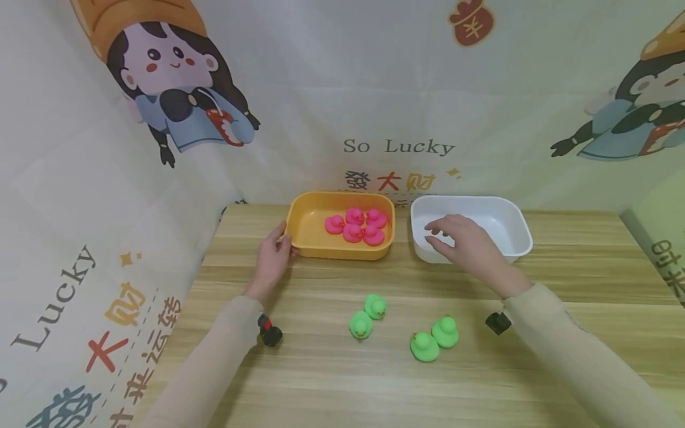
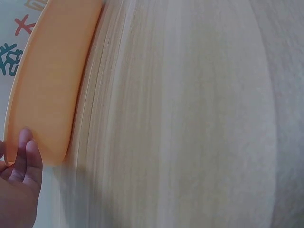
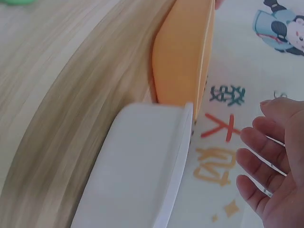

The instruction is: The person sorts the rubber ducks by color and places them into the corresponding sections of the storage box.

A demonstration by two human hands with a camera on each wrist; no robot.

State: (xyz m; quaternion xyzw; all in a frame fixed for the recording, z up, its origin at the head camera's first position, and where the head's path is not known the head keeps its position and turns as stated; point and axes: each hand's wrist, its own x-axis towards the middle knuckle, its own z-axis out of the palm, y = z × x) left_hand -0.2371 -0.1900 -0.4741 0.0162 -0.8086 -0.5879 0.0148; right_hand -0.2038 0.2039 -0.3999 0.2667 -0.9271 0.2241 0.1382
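Observation:
An orange tray at the back of the wooden table holds several pink rubber ducks. My left hand rests against its left end; in the left wrist view the fingers lie straight along the tray's outer wall. To the right stands a white tray with nothing visible in it. My right hand hovers over its near left part with the fingers spread and relaxed, holding nothing. Several green ducks sit on the table nearer to me.
The wooden table is enclosed by cartoon-printed fabric walls at the back and on both sides. The two trays stand side by side, almost touching. Bare table lies around the green ducks.

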